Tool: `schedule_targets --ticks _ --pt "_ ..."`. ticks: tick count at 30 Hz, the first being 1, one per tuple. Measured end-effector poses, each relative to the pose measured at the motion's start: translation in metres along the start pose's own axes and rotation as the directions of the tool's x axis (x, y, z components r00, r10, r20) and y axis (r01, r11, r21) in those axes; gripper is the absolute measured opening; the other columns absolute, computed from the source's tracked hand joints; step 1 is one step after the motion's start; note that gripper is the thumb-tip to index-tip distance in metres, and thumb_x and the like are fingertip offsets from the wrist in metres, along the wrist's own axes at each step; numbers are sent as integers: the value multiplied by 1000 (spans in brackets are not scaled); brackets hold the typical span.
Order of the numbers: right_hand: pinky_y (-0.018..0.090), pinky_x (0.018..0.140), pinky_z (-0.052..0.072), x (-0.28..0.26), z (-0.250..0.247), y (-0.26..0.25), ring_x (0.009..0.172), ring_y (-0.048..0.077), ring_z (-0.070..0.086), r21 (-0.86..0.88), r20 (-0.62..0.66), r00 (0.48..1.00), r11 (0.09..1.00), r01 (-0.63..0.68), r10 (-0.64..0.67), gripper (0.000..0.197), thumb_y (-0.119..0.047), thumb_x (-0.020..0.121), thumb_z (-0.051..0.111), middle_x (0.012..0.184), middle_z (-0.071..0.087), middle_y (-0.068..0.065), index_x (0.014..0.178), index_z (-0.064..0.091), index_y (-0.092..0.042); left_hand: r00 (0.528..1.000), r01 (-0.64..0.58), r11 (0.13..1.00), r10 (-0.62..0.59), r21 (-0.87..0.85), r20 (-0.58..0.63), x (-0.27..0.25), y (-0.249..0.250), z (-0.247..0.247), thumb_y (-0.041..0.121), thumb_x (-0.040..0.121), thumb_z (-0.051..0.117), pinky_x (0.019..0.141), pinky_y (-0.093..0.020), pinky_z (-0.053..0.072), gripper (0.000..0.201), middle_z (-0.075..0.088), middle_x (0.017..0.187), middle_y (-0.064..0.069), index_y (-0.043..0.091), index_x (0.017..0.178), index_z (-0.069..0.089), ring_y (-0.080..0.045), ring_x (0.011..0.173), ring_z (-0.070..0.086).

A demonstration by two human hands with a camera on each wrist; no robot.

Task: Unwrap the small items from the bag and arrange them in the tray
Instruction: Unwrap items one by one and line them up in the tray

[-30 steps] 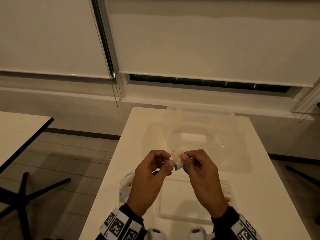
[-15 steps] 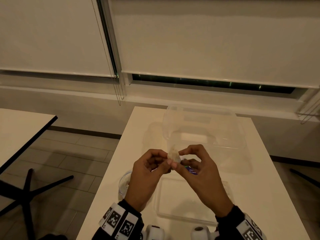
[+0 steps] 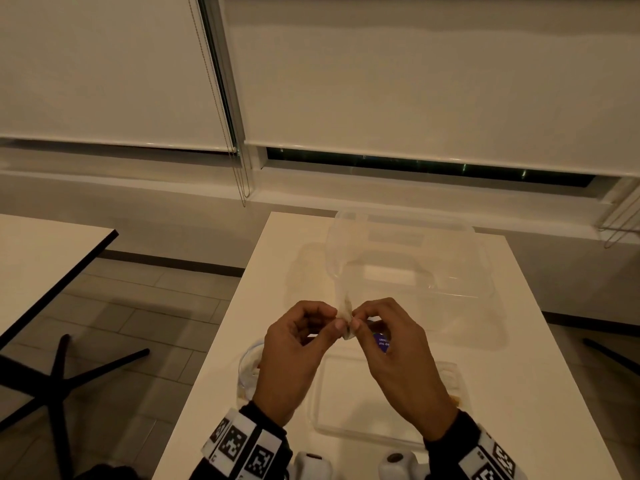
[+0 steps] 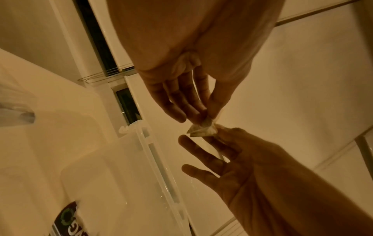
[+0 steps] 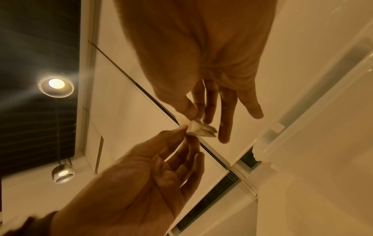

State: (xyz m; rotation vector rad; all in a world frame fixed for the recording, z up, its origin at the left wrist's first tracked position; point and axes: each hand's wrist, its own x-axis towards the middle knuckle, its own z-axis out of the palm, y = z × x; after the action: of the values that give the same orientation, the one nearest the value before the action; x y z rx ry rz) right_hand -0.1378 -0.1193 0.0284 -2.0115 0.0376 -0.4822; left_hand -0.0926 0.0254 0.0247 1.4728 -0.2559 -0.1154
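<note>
Left hand: thumb and forefinger pinching the left end of the wrapped item, other fingers loosely curled; one.
Wrapped item: one, small, pale, crinkled; held in the air between the two pinches, touching both; a twisted wrapper tail standing up from the grip.
Right hand: thumb and forefinger pinching the right end of the item; in the left wrist view the remaining fingers spread, holding nothing; one.
Bag: one, clear, on the table just left of and below the left hand, partly hidden by it; contents unclear.
Tray: one, clear, shallow, flat on the table directly under both hands.
Box: one, clear, large, beyond the grip, apart from it.
Table: white, bearing bag, tray and box; a second table far left of the grip.
</note>
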Motion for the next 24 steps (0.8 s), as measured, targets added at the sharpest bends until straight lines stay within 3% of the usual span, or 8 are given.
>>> schedule_targets --ticks 3,5,9,11,15,19,22,24 --pt "15 80 50 -2 7 -1 95 2 62 5 26 998 998 -57 56 12 -19 100 53 99 59 -17 94 55 -30 996 -83 986 85 148 -9 2 -1 -1 9 88 72 77 -27 58 14 70 86 2 13 93 60 -16 83 70" --pt "19 80 51 -4 10 -3 98 4 62 19 41 996 996 -84 84 12 -23 101 48 102 58 -17 95 52 -33 988 -152 960 156 236 3 1 0 -1 6 92 67 75 -16 54 15 67 83 10 17 88 57 -11 81 68" --pt "18 81 52 -5 12 -6 101 1 62 56 49 993 993 -107 105 8 -29 96 58 106 57 -20 98 51 -33 969 -246 898 243 366 56 3 2 -5 15 93 66 75 -7 50 16 65 87 18 26 88 55 -4 83 66" --pt "13 84 50 -4 13 -7 103 1 63 35 41 997 997 -68 67 12 -35 92 62 108 57 -19 99 52 -33 973 -230 910 225 345 54 5 1 -9 18 90 70 76 -10 52 14 66 86 14 23 89 58 -6 82 68" --pt "10 84 48 0 14 -8 104 2 62 5 85 996 1000 -22 22 7 -35 95 60 109 59 -16 99 56 -32 995 -100 985 96 139 41 9 3 -19 18 83 76 76 -30 59 21 68 75 -4 8 88 57 -25 76 70" --pt "10 87 47 1 16 -7 103 -2 63 -10 145 985 996 -90 91 15 -47 93 56 110 62 -18 102 55 -35 995 -66 991 57 113 84 13 1 -27 15 86 73 83 -38 60 21 72 81 -9 6 90 55 -25 82 73" --pt "5 85 44 2 17 -11 98 1 67 66 151 980 988 -141 130 14 -41 92 60 103 68 -13 101 57 -31 989 -96 988 82 119 123 13 0 -32 17 87 72 83 -37 60 21 72 82 -7 6 89 54 -24 83 73" --pt "4 84 43 4 16 -13 93 2 69 93 154 979 984 -151 136 11 -36 93 62 96 71 -10 99 59 -27 981 -138 979 114 152 155 13 1 -35 23 86 71 82 -30 58 21 72 82 -3 9 88 55 -22 83 73"
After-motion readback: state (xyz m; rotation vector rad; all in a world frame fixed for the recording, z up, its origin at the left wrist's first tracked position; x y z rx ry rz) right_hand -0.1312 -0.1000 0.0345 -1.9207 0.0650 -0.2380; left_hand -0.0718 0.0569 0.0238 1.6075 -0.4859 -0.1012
